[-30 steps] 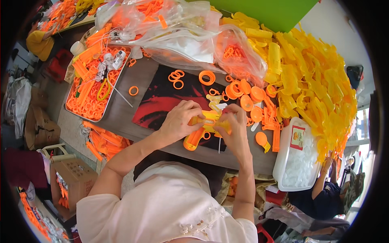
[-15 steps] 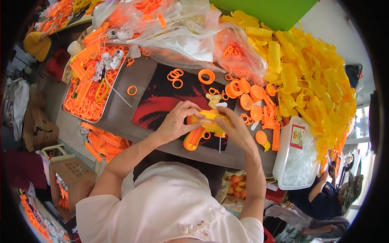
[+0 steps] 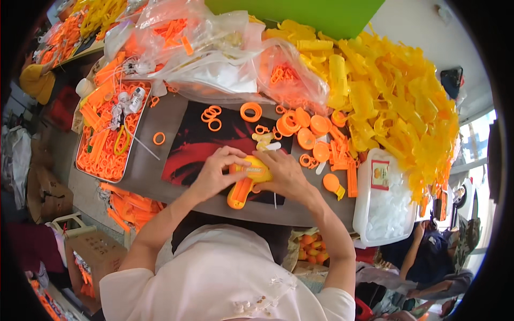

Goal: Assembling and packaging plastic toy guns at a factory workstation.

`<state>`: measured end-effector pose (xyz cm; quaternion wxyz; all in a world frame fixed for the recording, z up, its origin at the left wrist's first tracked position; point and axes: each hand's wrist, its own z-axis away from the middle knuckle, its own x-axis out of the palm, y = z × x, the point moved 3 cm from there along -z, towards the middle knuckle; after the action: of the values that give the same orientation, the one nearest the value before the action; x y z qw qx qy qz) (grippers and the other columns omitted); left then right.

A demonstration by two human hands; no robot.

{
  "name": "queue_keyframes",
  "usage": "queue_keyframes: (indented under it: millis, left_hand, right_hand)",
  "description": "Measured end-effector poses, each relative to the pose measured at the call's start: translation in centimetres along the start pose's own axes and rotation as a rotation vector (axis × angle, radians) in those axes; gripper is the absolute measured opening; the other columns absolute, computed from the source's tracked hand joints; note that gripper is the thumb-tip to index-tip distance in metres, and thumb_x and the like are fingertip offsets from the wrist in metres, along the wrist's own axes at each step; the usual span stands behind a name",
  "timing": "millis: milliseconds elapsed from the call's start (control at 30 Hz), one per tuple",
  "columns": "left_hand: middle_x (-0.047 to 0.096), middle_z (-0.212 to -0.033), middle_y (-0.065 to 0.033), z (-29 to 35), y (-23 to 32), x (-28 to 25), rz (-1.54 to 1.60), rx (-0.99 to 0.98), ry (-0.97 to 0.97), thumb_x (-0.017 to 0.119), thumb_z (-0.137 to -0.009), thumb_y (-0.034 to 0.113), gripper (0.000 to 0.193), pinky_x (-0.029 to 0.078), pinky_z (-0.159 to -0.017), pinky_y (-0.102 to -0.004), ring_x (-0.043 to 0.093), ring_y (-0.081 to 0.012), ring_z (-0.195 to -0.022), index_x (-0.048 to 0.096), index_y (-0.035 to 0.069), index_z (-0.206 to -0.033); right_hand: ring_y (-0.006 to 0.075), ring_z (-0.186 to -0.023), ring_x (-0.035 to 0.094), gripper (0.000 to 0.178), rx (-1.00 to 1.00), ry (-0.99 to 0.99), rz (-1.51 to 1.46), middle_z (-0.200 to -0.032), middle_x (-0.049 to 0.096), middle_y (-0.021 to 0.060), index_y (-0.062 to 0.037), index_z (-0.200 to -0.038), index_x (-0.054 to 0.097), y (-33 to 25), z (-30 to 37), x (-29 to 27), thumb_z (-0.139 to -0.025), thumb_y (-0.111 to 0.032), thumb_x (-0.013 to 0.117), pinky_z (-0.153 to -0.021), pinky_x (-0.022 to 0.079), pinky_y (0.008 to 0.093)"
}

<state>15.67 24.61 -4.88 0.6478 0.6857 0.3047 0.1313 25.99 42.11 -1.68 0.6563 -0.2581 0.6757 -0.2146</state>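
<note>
Pale pink short-sleeved top (image 3: 214,267) with floral trim (image 3: 262,305)

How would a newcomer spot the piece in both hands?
Find the dark mat on the table. Along its near side, left hand and right hand hold a pistol-shaped toy. Unlike the orange rings beyond, it has a yellow body and a grip.

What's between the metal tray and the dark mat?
In the head view, an orange ring, a small orange piece and part of a white stick, over grey tabletop.

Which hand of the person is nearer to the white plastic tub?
The right hand; it is left of the white plastic tub. The left hand is farther left of it.
</note>
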Motion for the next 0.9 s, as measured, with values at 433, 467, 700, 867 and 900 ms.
queue_keyframes:
  millis: [433, 467, 700, 867, 900]
  left_hand:
    - [0.05, -0.13, -0.0097, 0.8, 3.4, -2.3, -0.275, 0.143, 0.021, 0.08, -0.074, 0.021, 0.071, 0.042, -0.1, -0.0381, 0.052, -0.025, -0.118, 0.051, 0.01, -0.138]
    - [0.053, -0.128, -0.0098, 0.7, 3.7, -2.5, -0.538, 0.176, -0.008, 0.081, -0.072, 0.019, 0.07, 0.042, -0.1, -0.0395, 0.054, -0.028, -0.117, 0.054, 0.011, -0.136]
    - [0.055, -0.121, -0.0081, 1.9, 1.9, -0.5, -0.879, 0.234, -0.002, 0.078, -0.071, 0.031, 0.067, 0.043, -0.089, -0.0398, 0.056, -0.0267, -0.105, 0.057, 0.017, -0.133]
    - [0.055, -0.119, -0.0074, 1.9, 1.9, 0.0, -0.827, 0.276, -0.004, 0.078, -0.071, 0.031, 0.065, 0.041, -0.088, -0.0389, 0.054, -0.0256, -0.104, 0.058, 0.017, -0.131]
    - [0.054, -0.119, -0.0073, 1.7, 2.1, -0.1, -0.842, 0.261, -0.004, 0.078, -0.071, 0.031, 0.065, 0.041, -0.088, -0.0388, 0.054, -0.0255, -0.104, 0.058, 0.016, -0.132]
  right_hand:
    - [0.0129, -0.09, 0.062, 0.026, 0.133, 0.126, -0.683, -0.098, 0.068, 0.0085, 0.001, -0.114, 0.065, 4.5, -3.4, -1.9, -0.091, -0.012, 0.063, -0.081, 0.05, 0.0276]
    - [0.0107, -0.085, 0.062, 0.025, 0.192, 0.256, -0.561, -0.092, 0.068, 0.0074, 0.0026, -0.111, 0.065, 6.1, -4.7, -3.0, -0.092, -0.014, 0.063, -0.075, 0.049, 0.0261]
    - [0.0323, -0.081, 0.068, 0.038, 0.476, 0.673, 0.01, -0.088, 0.069, 0.021, 0.0034, -0.092, 0.068, 11.9, -16.2, -5.3, -0.084, -0.034, 0.067, -0.069, 0.05, 0.0432]
    - [0.0429, -0.086, 0.065, 0.043, 0.505, 0.843, 0.195, -0.09, 0.067, 0.0238, 0.0009, -0.089, 0.064, 15.1, -17.7, -4.3, -0.077, -0.039, 0.071, -0.075, 0.05, 0.0498]
    - [0.0343, -0.081, 0.067, 0.036, 0.493, 0.787, 0.128, -0.084, 0.066, 0.0202, 0.0002, -0.09, 0.06, 14.6, -17.8, -5.0, -0.079, -0.032, 0.071, -0.071, 0.052, 0.0441]
